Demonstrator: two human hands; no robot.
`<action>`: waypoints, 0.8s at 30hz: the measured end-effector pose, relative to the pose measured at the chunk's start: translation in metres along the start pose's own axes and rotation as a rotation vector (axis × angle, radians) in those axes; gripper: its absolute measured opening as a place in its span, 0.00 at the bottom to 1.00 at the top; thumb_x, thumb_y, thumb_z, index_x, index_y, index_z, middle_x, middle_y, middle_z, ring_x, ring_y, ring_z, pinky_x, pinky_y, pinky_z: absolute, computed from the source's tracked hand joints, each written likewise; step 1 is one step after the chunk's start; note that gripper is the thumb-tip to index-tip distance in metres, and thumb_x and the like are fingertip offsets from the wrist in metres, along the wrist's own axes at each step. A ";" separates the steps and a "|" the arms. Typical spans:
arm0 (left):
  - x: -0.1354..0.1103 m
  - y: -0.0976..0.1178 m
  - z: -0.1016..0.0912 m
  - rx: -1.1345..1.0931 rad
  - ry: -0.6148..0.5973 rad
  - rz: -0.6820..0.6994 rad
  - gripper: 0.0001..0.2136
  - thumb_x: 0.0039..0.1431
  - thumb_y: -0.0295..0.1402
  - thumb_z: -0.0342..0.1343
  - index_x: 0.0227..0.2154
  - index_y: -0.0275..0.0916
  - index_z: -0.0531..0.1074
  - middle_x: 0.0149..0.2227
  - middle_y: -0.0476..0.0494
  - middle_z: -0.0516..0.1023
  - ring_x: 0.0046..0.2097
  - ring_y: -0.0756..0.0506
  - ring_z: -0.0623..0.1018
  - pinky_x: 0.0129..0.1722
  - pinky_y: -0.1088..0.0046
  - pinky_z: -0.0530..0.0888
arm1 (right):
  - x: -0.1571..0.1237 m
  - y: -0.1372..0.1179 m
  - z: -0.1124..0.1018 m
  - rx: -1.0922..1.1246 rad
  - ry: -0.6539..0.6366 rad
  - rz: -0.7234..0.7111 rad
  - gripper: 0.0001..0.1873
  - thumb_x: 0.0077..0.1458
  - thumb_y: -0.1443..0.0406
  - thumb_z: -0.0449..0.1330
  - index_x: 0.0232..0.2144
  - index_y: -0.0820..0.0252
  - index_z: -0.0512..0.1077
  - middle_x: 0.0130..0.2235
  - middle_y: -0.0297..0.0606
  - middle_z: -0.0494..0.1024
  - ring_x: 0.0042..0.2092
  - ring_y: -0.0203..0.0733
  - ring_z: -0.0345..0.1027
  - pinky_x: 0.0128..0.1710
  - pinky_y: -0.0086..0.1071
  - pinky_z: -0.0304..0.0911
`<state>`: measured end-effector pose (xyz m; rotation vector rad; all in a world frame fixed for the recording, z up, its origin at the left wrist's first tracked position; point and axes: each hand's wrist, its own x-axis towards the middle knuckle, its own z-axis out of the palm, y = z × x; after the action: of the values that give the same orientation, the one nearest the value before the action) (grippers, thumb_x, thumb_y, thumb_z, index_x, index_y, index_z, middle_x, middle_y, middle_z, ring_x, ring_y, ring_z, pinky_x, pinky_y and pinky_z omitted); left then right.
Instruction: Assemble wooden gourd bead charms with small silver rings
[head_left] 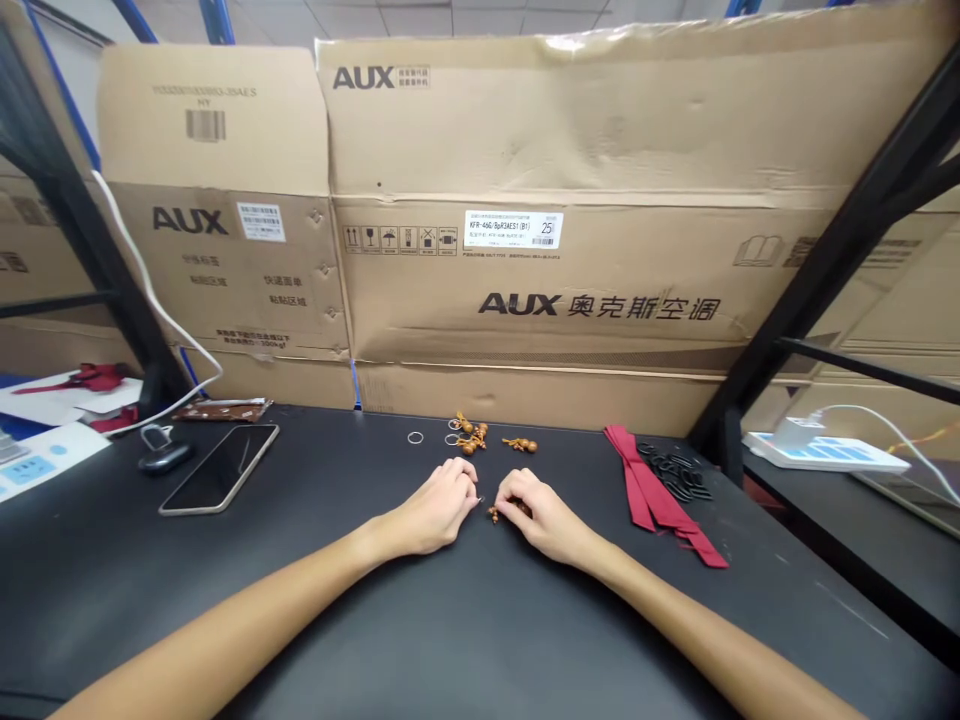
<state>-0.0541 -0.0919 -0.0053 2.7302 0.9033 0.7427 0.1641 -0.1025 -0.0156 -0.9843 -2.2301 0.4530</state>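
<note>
My left hand (442,505) rests near the middle of the black table, its fingertips pinched on a small metal ring (481,499), most of which is hidden. Just to the right, my right hand (538,512) is closed around a small brown wooden gourd pendant (493,514); part of it sticks out past the fingers. The two hands are close together but apart. Beyond them lies a cluster of wooden gourd pendants (471,436) with orange cords and some key rings. Another gourd pendant (520,444) lies alone to the right, and a loose key ring (415,438) to the left.
Red fabric strips (660,495) and a pile of black clips or buckles (675,470) lie on the right. A phone (220,470), a dark earphone-like case (165,456) and a brown packet (225,409) are on the left. Cardboard panels (525,350) wall off the back.
</note>
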 end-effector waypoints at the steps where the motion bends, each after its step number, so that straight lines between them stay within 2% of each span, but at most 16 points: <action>1: 0.000 0.000 0.000 0.007 0.000 0.004 0.09 0.67 0.29 0.42 0.32 0.38 0.63 0.44 0.39 0.66 0.45 0.43 0.68 0.48 0.62 0.69 | 0.000 -0.001 0.000 0.003 -0.016 -0.021 0.09 0.62 0.65 0.52 0.30 0.57 0.68 0.34 0.37 0.72 0.37 0.41 0.64 0.37 0.35 0.63; 4: 0.000 -0.001 0.000 0.020 -0.002 0.013 0.09 0.67 0.29 0.41 0.32 0.38 0.63 0.44 0.39 0.65 0.45 0.43 0.68 0.48 0.62 0.69 | -0.001 -0.001 -0.004 0.026 0.003 -0.055 0.05 0.61 0.67 0.53 0.36 0.56 0.69 0.37 0.38 0.72 0.40 0.42 0.65 0.40 0.36 0.64; 7: -0.001 0.000 -0.001 0.023 0.001 0.016 0.08 0.67 0.29 0.41 0.32 0.38 0.62 0.44 0.39 0.65 0.46 0.43 0.68 0.49 0.62 0.69 | -0.002 0.000 -0.009 0.003 0.047 -0.050 0.09 0.57 0.70 0.54 0.40 0.55 0.68 0.38 0.38 0.72 0.40 0.42 0.66 0.40 0.36 0.64; 13: -0.001 0.001 -0.003 0.034 -0.009 0.043 0.08 0.67 0.28 0.40 0.32 0.38 0.61 0.44 0.38 0.64 0.46 0.43 0.67 0.50 0.62 0.68 | -0.006 0.003 -0.014 -0.195 0.006 0.021 0.12 0.45 0.72 0.57 0.34 0.56 0.66 0.33 0.35 0.70 0.35 0.42 0.63 0.36 0.35 0.63; 19: 0.000 0.002 -0.003 0.062 -0.024 0.033 0.09 0.67 0.28 0.39 0.32 0.38 0.62 0.43 0.38 0.65 0.44 0.43 0.67 0.48 0.62 0.68 | -0.005 -0.001 -0.009 -0.150 -0.026 -0.040 0.03 0.54 0.70 0.55 0.32 0.56 0.66 0.32 0.36 0.69 0.35 0.41 0.63 0.35 0.34 0.62; 24: 0.001 0.002 -0.003 0.051 -0.038 0.017 0.10 0.68 0.28 0.38 0.34 0.38 0.63 0.43 0.40 0.66 0.42 0.44 0.67 0.47 0.63 0.68 | -0.005 -0.004 -0.004 -0.010 -0.027 -0.059 0.03 0.61 0.67 0.52 0.35 0.57 0.65 0.34 0.37 0.71 0.34 0.39 0.66 0.36 0.33 0.63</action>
<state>-0.0537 -0.0930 -0.0017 2.7897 0.9042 0.6781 0.1669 -0.1087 -0.0128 -0.9198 -2.2817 0.4316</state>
